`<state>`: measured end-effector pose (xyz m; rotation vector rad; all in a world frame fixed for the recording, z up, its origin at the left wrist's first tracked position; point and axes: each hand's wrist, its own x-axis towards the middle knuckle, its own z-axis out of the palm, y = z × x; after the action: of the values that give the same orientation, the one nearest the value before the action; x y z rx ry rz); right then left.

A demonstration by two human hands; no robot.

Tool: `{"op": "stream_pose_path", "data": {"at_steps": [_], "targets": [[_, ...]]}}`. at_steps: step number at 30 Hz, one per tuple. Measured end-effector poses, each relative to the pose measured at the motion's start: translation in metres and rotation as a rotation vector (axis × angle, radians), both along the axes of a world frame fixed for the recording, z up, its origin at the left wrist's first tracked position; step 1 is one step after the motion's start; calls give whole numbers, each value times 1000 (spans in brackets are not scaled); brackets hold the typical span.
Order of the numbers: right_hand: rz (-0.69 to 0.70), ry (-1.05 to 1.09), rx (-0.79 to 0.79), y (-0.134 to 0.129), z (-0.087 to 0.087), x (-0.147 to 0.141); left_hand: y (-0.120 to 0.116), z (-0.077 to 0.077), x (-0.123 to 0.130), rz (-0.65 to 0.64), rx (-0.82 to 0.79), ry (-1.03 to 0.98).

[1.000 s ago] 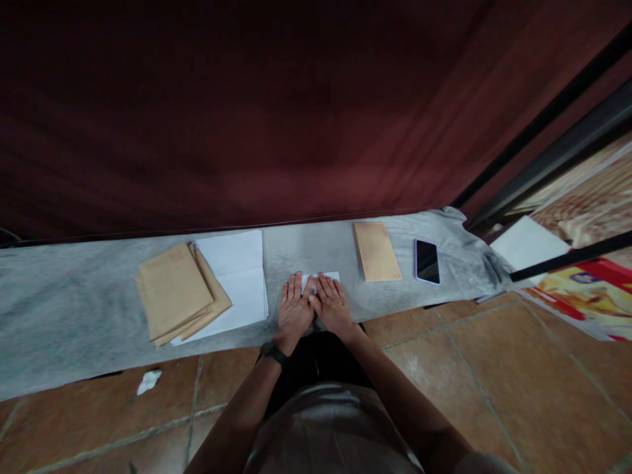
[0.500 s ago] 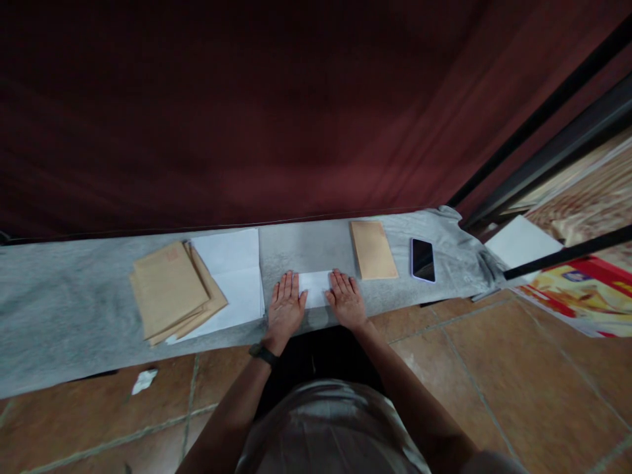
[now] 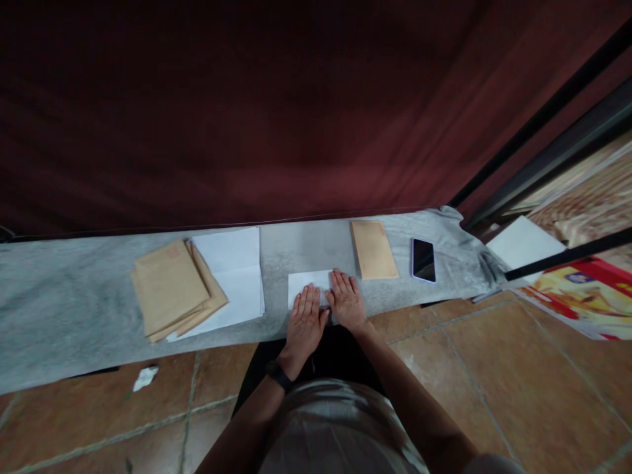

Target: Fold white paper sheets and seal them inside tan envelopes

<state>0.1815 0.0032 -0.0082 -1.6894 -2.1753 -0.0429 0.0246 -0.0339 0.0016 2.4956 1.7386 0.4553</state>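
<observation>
A folded white sheet of paper (image 3: 302, 281) lies on the grey cloth surface in front of me. Flat across its lower middle rests my left hand (image 3: 305, 324), fingers stretched out, with a dark watch on that wrist. My right hand (image 3: 346, 299) presses flat on the paper's right end, fingers extended and covering that edge. To the left is a stack of larger white sheets (image 3: 237, 270), partly under a pile of brown envelopes (image 3: 170, 286). One single brown envelope (image 3: 375, 250) lies to the right, just beyond my right hand.
A phone (image 3: 423, 260) with a pale purple case lies on the grey cloth (image 3: 69, 296) at the right. Behind the narrow surface rises a dark red curtain (image 3: 296, 131). Black bars and a red-and-yellow box (image 3: 587, 293) are at far right. Brown tiles cover the floor.
My left hand has slid rightward and slightly toward me, from the paper's left end to its lower middle, uncovering the left end. My right hand has stayed in place.
</observation>
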Motion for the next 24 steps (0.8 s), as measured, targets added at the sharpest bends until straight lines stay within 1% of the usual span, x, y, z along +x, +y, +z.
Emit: {"op": "stream_pose_path", "data": {"at_steps": [3,6,10,14,15,18,21,24], "targets": [[-8,10,0,1,1,1,-2,-1,-14,46,11,7],[-15,17,0,1,3,0,-2,-1,-30,62,22,18],[-30,37,-4,-7,7,-10,-3,0,-38,59,32,23],[143,33,-27,-27,5,-26,-4,4,-37,35,22,30],[164,32,-31,-31,4,-28,-4,4,-37,28,21,30],[127,36,-29,-38,2,-25,-4,4,-39,20,26,22],[71,32,-24,-37,2,-13,-4,1,-40,31,36,18],[52,17,-19,-35,4,-3,-3,0,-37,66,46,19]]}}
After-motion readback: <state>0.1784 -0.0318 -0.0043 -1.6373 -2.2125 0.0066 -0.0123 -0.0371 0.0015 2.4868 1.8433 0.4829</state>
